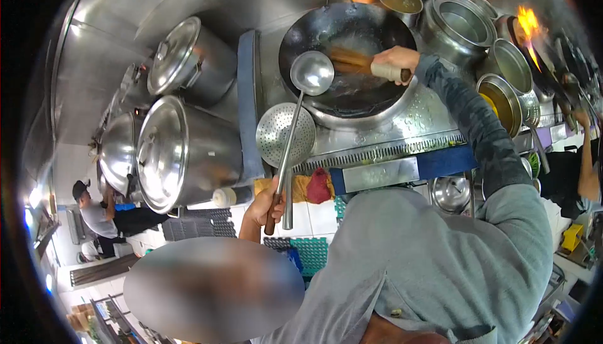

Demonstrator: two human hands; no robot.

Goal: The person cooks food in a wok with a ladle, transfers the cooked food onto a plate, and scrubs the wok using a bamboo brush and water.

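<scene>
My right hand (399,63) is closed around the wrapped handle of a bamboo wok brush (348,60). Its bristles are down inside a large dark wok (326,30), whose surface looks wet. In my left hand (259,209) is a steel ladle (312,73) with a wooden handle end; its bowl hangs over the wok's left rim. Beneath the ladle's shaft lies a perforated strainer (276,137), its metal handle beside my left fingers. I cannot tell whether those fingers touch it.
Lidded stockpots (213,149) stand on the left. Steel pots (461,21) and a container of yellow liquid (512,108) line the right. A flame (529,24) rises at another wok. A red cloth (318,186) lies on the front edge. A person (97,212) is at far left; another person's arm (589,162) shows at right.
</scene>
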